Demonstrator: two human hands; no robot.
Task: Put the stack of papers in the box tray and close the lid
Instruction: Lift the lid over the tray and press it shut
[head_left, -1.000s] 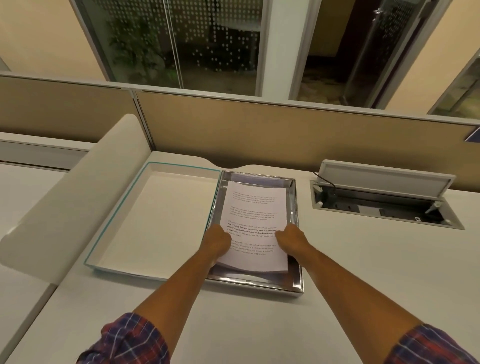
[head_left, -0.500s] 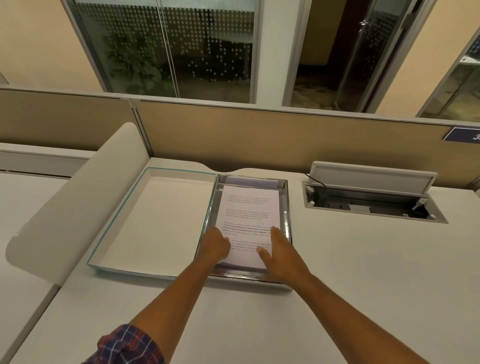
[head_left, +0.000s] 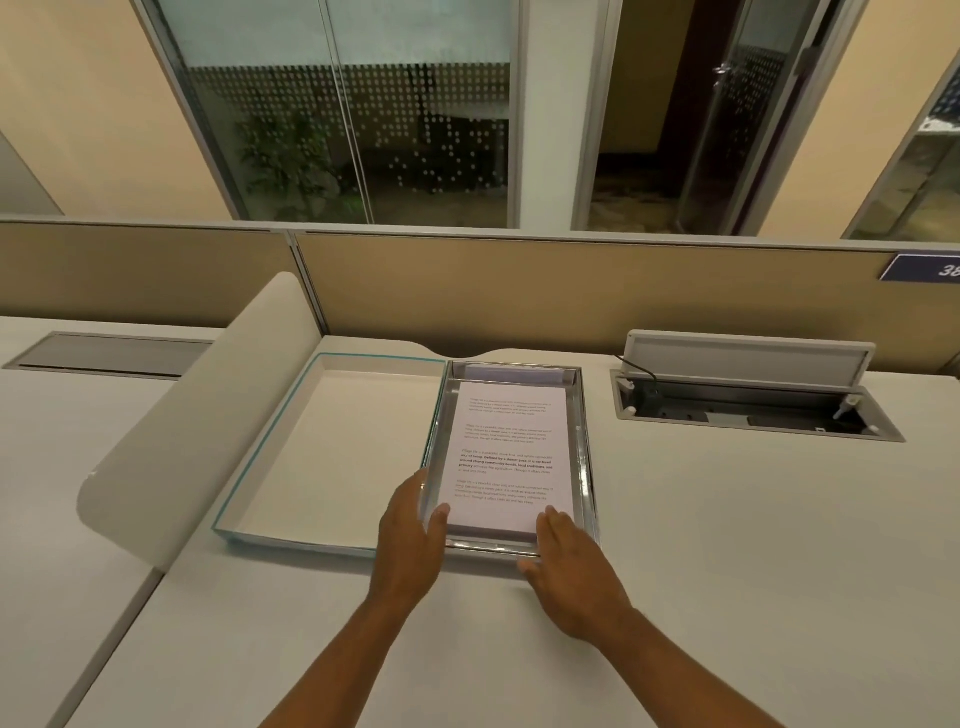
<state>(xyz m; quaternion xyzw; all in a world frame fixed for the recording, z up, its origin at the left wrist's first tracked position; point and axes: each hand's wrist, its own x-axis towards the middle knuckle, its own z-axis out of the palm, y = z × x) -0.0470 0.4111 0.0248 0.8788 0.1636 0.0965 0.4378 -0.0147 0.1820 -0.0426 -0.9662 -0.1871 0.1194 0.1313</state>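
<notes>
A stack of white printed papers (head_left: 506, 457) lies flat inside a shiny silver box tray (head_left: 584, 467) on the white desk. To its left lies the open white lid (head_left: 322, 447) with a teal rim, inside facing up. My left hand (head_left: 410, 540) rests at the tray's near left corner, thumb touching the papers' edge, fingers apart. My right hand (head_left: 571, 571) hovers flat over the tray's near right corner with fingers spread, holding nothing.
A curved white divider panel (head_left: 192, 415) rises left of the lid. An open cable hatch (head_left: 753, 395) with a raised flap sits in the desk at the right. A tan partition wall (head_left: 519, 291) runs behind.
Both hands have drawn back from the middle of the papers to the tray's near edge. The papers now lie free in the tray. The view has tilted slightly.
</notes>
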